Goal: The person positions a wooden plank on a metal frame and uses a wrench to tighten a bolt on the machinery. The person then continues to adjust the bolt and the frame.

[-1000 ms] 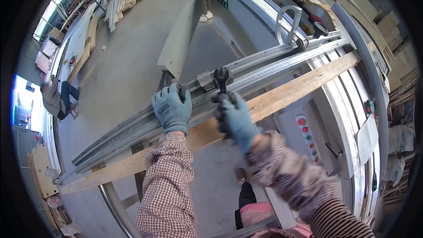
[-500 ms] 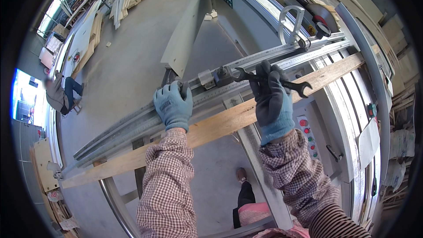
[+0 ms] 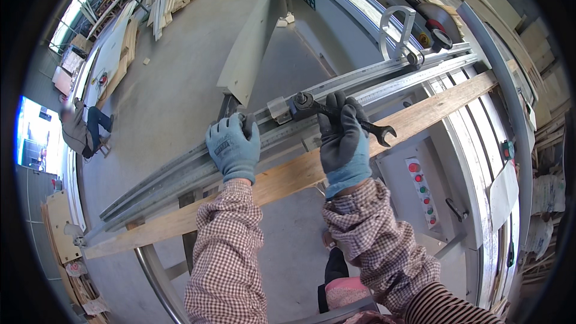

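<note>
My right hand (image 3: 343, 144), in a blue and dark grey work glove, is closed around a black double open-ended wrench (image 3: 378, 131). The wrench's far jaw meets the bolt on top of a black clamp block (image 3: 302, 108) on the metal fence rail (image 3: 279, 135). Its other jaw sticks out right of my hand, above a long wooden board (image 3: 285, 177). My left hand (image 3: 233, 149), gloved alike, is on the rail left of the block, fingers curled over it and fingertips partly hidden. A clear-looking stop piece (image 3: 278, 109) sits between the block and my left hand.
A sliding-table machine (image 3: 465, 126) with a button panel (image 3: 422, 192) stands at right. A silver hold-down handle (image 3: 396, 30) rises from the rail's far end. Beyond lies a grey beam (image 3: 255, 48). Another person (image 3: 84, 126) sits far left, near stacked boards (image 3: 123, 54).
My right hand has moved left and slightly down with the wrench, bringing its far jaw onto the block's bolt. My left hand has barely shifted.
</note>
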`<act>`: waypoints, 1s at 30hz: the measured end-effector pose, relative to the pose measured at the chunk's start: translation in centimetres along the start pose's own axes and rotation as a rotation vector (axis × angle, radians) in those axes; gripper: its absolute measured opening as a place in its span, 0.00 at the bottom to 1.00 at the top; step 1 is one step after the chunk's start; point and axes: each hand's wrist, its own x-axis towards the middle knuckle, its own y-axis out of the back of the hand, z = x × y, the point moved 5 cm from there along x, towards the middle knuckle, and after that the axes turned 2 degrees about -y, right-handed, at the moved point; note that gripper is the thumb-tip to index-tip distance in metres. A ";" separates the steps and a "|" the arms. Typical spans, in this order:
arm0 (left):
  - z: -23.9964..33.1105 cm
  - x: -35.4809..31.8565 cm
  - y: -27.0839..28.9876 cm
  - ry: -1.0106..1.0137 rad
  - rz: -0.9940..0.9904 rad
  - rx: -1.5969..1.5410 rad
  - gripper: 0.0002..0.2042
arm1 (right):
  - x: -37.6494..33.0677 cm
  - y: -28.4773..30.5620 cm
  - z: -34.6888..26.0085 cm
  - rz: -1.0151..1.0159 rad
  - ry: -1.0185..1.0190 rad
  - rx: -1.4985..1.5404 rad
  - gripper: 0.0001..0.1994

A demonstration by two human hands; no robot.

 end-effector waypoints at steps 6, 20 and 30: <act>-0.2 0.1 0.1 -0.029 0.025 0.012 0.10 | 2.7 -1.4 -1.0 -0.104 0.004 -0.181 0.14; 2.2 0.5 -0.9 -0.065 0.045 -0.074 0.15 | 9.0 -13.9 8.2 -0.819 -0.064 -2.234 0.13; -0.6 -0.5 0.2 -0.042 0.060 0.021 0.10 | -2.4 -1.9 -5.3 -0.902 0.574 -0.958 0.04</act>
